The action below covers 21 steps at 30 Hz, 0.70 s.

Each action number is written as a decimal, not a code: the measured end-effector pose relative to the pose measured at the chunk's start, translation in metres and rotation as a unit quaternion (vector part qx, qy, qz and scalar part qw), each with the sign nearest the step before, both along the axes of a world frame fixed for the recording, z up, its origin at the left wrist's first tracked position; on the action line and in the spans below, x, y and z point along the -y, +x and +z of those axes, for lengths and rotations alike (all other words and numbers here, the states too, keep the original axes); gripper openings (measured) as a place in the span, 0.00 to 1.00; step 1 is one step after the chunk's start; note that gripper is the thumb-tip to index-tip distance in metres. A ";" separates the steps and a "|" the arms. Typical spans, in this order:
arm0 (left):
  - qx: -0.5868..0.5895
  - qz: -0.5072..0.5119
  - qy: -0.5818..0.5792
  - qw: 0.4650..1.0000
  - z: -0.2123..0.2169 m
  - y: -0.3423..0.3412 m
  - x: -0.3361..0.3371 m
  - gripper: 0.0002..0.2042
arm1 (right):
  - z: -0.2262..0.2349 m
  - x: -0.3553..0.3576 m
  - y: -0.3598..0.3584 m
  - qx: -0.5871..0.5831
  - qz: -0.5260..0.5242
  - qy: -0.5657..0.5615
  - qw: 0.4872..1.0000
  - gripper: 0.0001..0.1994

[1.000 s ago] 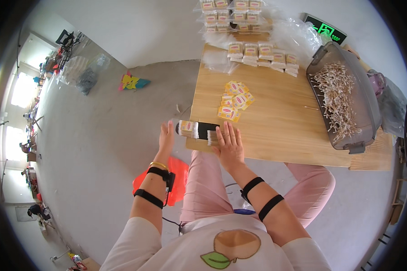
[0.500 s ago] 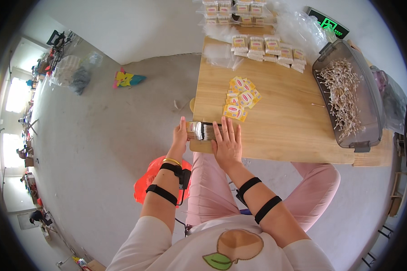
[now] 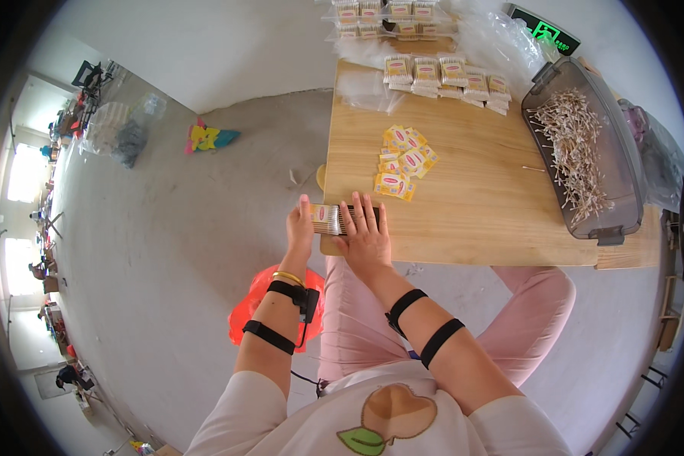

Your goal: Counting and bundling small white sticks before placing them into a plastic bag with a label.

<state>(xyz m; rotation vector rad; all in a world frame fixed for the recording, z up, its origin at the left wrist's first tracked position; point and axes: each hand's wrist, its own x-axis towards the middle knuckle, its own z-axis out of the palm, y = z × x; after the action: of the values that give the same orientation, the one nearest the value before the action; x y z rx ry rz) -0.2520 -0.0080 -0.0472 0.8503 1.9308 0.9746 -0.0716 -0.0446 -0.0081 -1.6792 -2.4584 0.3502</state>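
Note:
At the table's near left corner, my left hand [image 3: 299, 230] grips the left end of a flat pack of cotton swabs [image 3: 324, 219], with a yellow-and-white card showing on it. My right hand [image 3: 368, 237] lies flat over the pack's right part, palm down with its fingers stretched out. Under those fingers is a dark strip or holder, mostly hidden, and the white swab tips show just left of them. Beyond my hands lies a loose pile of yellow-and-white cards [image 3: 411, 162].
A grey plastic bin [image 3: 618, 175] of loose cotton swabs stands on the wooden table [image 3: 471, 228] at the right. Filled swab packs [image 3: 426, 71] and clear plastic bags [image 3: 365, 90] lie toward the back. A red plastic bag [image 3: 252, 315] hangs below the table's left corner.
My right hand has slid left along the pack and now covers more of the dark strip and some white tips. My left hand keeps its hold. The view has shifted slightly.

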 end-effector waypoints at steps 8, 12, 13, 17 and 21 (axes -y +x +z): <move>0.090 0.082 -0.042 0.992 0.015 -0.024 -0.006 0.31 | 0.011 0.013 0.032 0.008 -0.025 -0.028 0.999 0.43; 0.034 -0.022 -0.005 0.999 0.016 -0.023 -0.001 0.27 | 0.012 0.013 0.029 0.049 0.006 -0.028 0.998 0.46; 0.009 -0.053 -0.009 0.999 0.021 -0.021 -0.001 0.26 | 0.013 0.012 0.024 0.057 0.009 -0.037 0.998 0.47; -0.100 -0.104 0.107 0.984 -0.002 -0.026 -0.002 0.23 | 0.018 0.008 0.003 0.065 0.015 -0.061 0.996 0.49; -0.098 -0.106 0.150 0.978 -0.014 -0.026 -0.003 0.21 | 0.016 0.009 -0.015 0.038 0.019 -0.042 0.998 0.50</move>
<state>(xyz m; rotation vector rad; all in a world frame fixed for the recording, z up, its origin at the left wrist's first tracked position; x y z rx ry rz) -0.2779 -0.0054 -0.0616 1.3418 1.8319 1.1020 -0.0863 -0.0534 0.0075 -1.7116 -2.5667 0.4069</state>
